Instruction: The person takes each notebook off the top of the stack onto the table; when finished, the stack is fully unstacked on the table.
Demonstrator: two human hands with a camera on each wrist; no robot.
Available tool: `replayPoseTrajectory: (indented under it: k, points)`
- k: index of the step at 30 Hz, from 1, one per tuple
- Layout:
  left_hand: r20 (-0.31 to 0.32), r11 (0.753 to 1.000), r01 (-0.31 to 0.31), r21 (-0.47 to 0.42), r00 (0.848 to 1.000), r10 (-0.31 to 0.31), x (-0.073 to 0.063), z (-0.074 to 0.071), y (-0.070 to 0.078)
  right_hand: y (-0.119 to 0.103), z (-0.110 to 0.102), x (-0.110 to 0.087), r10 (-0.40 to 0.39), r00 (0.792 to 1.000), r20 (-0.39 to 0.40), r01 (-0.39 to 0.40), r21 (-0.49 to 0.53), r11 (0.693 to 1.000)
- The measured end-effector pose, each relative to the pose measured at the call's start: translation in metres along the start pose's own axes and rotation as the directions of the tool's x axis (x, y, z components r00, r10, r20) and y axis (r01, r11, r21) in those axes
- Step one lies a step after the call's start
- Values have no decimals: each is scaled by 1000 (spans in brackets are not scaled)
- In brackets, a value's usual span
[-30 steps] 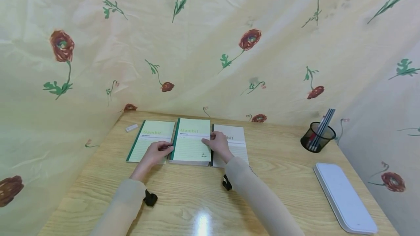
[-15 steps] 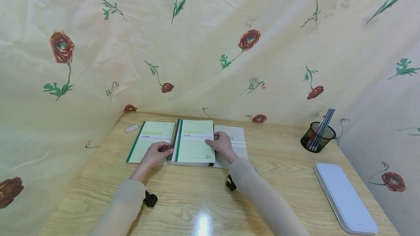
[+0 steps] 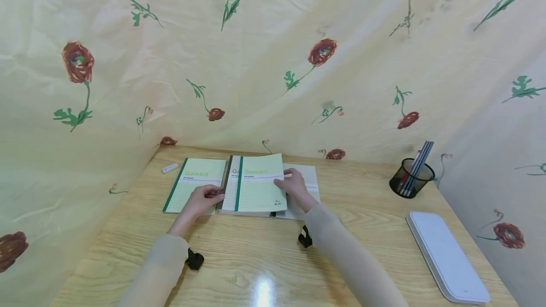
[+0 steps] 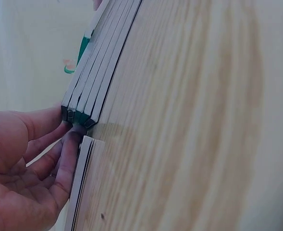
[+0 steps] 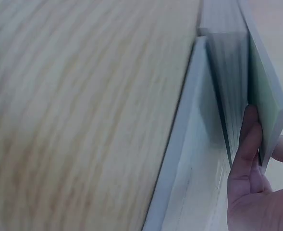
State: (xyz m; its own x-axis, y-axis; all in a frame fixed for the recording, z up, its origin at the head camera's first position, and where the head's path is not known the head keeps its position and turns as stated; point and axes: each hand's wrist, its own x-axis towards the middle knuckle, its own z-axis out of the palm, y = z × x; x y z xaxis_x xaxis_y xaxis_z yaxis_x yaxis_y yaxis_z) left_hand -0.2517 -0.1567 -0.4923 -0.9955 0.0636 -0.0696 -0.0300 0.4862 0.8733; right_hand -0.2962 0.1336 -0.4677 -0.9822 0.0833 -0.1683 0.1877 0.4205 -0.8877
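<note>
While pale sleeves (image 3: 350, 257) cross the near part of the wood-grain table (image 3: 239, 264), a flat white case (image 3: 450, 259) lies near its right side. Black fittings (image 3: 195, 259) sit at both cuffs.

Left hand (image 3: 204, 199): fingers curled, thumb and fingertips holding the spine side of a stack of notebooks (image 3: 231, 195), lower corner. Dark and green spine ends show in the left wrist view.

Right hand (image 3: 295, 186): pinching the right edge of the top notebook (image 3: 261, 191), thumb above, fingers underneath in the gap. This one has a green spine and "Gambit" on the cover; it lies over the stack, shifted rightward, right edge raised, overhanging the grey-white notebook (image 3: 310, 179) to the right. A dark-spined cover shows beneath its left side.

Left of the stack, flat on the table: another green-spined notebook (image 3: 196, 176), just beside the left hand.

Farther right, a black mesh cup (image 3: 401, 189) with striped pencils (image 3: 421, 158) leaning in it. Far left, a small white block (image 3: 170, 168). Behind all, creased cream cloth (image 3: 170, 56) printed with red poppies.
</note>
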Motion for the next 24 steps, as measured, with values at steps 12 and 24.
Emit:
replayPoseTrajectory:
  k: [12, 24]
  points:
    - [-1, 1000, -22, 1, 1000, 22, 0, 0, 0, 11, -30, 4, 51, 998, 43, -55, 89, 994]
    - [6, 1000, -1, 6, 1000, 1, 0, 0, 0, 21, -67, 6, 84, 995, 62, -92, 138, 986]
